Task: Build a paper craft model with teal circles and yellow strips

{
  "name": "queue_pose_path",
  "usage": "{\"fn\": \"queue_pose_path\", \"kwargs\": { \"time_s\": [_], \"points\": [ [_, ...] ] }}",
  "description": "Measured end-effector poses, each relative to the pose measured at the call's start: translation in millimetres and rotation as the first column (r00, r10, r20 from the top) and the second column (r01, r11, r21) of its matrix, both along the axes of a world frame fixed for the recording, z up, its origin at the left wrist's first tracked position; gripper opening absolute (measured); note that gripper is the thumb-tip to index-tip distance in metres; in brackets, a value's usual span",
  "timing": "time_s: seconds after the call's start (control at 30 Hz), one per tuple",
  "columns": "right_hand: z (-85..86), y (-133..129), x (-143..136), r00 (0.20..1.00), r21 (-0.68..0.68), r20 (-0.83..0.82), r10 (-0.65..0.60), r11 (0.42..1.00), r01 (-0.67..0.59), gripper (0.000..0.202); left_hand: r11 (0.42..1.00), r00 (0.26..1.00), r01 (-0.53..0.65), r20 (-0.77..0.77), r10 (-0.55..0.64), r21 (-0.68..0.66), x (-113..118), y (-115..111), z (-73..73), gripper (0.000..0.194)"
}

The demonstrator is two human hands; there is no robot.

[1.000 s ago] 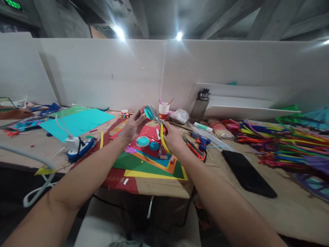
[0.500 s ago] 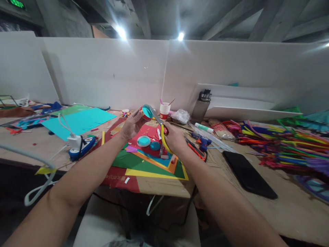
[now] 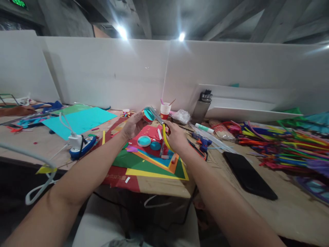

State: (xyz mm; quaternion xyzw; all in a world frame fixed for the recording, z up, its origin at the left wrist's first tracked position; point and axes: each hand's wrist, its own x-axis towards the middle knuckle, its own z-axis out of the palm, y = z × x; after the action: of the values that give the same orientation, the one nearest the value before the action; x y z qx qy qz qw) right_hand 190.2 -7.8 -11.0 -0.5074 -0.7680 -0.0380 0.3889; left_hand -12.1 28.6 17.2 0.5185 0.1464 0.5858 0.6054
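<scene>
My left hand (image 3: 132, 126) grips a short round cup piece (image 3: 148, 116), red on its side with a teal face, tilted up above the table. In my right hand (image 3: 177, 138) are yellow-handled scissors (image 3: 165, 134), their blades reaching to the teal face; the exact contact is too small to tell. Below both hands lie a white-rimmed disc (image 3: 144, 141) with a teal centre and a darker blue disc (image 3: 155, 145), on red paper (image 3: 150, 131). Green paper (image 3: 136, 162) and other coloured sheets spread out nearer to me.
Paper cups (image 3: 165, 109) stand behind my hands, beside a grey bottle (image 3: 202, 107). To the right are a glue gun (image 3: 204, 142), a black phone (image 3: 248, 175) and many pipe cleaners (image 3: 282, 142). A power strip (image 3: 83, 149) and a turquoise sheet (image 3: 83, 120) lie left.
The cup piece and the scissors have shifted slightly to the right and down, both hands moving with them. The blades still meet the teal face.
</scene>
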Motion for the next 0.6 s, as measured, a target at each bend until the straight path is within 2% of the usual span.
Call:
{"fn": "queue_pose_path", "kwargs": {
  "time_s": [0.3,0.6],
  "points": [
    [-4.7,2.7,4.7,0.992,0.051,0.105,-0.071,0.997,0.066,0.047,0.999,0.999,0.025,-0.019,-0.026,-0.035,-2.9,1.8,0.5,0.027],
    [4.1,-3.3,3.5,0.975,0.003,0.195,-0.107,0.994,0.109,0.046,0.989,0.998,0.008,-0.061,-0.017,-0.148,-9.7,5.2,8.6,0.044]
  ]
}}
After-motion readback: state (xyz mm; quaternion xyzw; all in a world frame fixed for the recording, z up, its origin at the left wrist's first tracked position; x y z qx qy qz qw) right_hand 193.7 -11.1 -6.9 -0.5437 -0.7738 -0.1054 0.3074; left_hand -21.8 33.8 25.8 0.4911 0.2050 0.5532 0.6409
